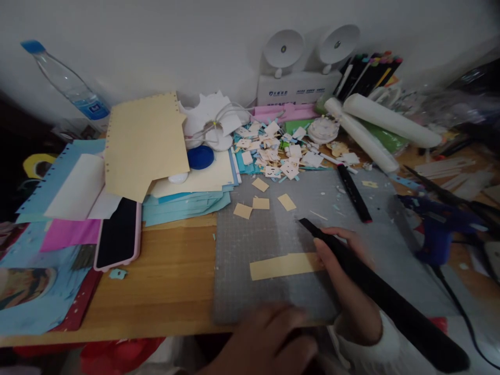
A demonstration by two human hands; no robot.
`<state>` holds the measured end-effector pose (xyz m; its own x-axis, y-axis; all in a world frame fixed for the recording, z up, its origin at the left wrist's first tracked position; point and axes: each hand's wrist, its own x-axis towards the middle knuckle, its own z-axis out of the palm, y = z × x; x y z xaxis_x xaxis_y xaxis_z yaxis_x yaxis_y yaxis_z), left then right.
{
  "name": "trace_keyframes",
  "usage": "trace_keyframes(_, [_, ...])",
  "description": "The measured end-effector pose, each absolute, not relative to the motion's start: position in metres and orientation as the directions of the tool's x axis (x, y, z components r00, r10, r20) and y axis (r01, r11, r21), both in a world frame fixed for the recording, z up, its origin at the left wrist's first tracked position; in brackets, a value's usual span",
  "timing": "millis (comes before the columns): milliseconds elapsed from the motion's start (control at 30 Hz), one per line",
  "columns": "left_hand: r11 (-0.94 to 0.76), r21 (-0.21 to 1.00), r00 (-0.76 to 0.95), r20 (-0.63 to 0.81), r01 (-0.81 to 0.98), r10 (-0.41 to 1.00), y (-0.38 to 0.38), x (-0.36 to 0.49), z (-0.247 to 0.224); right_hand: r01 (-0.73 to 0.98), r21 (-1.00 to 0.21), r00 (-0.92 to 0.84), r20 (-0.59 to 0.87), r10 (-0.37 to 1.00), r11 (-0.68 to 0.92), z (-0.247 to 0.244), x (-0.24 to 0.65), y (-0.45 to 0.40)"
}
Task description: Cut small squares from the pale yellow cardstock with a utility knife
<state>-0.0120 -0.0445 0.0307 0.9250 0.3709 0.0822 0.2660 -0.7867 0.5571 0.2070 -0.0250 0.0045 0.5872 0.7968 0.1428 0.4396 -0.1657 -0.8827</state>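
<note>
My right hand (347,276) is closed around a long black utility knife (367,284), its slanted tip pointing up and left over the grey cutting mat (234,297). Just left of that hand, a cream paper strip (283,266) lies on the mat, its right end partly hidden by the fingers. Several small cream paper rectangles (261,203) are scattered beyond the strip. At the mat's front edge my left hand (269,333) is smeared by motion, and whether it holds anything does not show.
A black marker (354,192) lies on the mat. Behind are a heap of small paper pieces (273,148) and white rolls (390,120). To the right sits a blue glue gun (435,234) with a cord. Leftward are a phone (119,234), stacked paper (187,205) and a bottle (74,86).
</note>
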Motion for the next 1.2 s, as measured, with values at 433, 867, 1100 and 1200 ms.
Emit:
trace_keyframes(433, [-0.834,0.233,0.825,0.165,0.500,0.540,-0.032,-0.009,0.012,0.847,-0.514,0.127,0.443,0.888,0.135,-0.012,0.219,-0.070])
trace_keyframes(867, [-0.823,0.185,0.782,0.256,0.537,0.568,-0.033,-0.004,0.006,0.866,-0.369,-0.151,0.451,0.880,0.337,-0.017,0.218,-0.068])
trace_keyframes(1100, [-0.833,0.186,0.791,0.260,0.521,0.553,-0.031,-0.004,0.006,0.878,-0.369,-0.120,0.450,0.885,0.306,-0.015,0.215,-0.068])
trace_keyframes(1200, [-0.830,0.188,0.794,0.243,0.525,0.557,-0.032,-0.004,0.005,0.879,-0.377,-0.110,0.435,0.894,0.291,-0.013,0.214,-0.069])
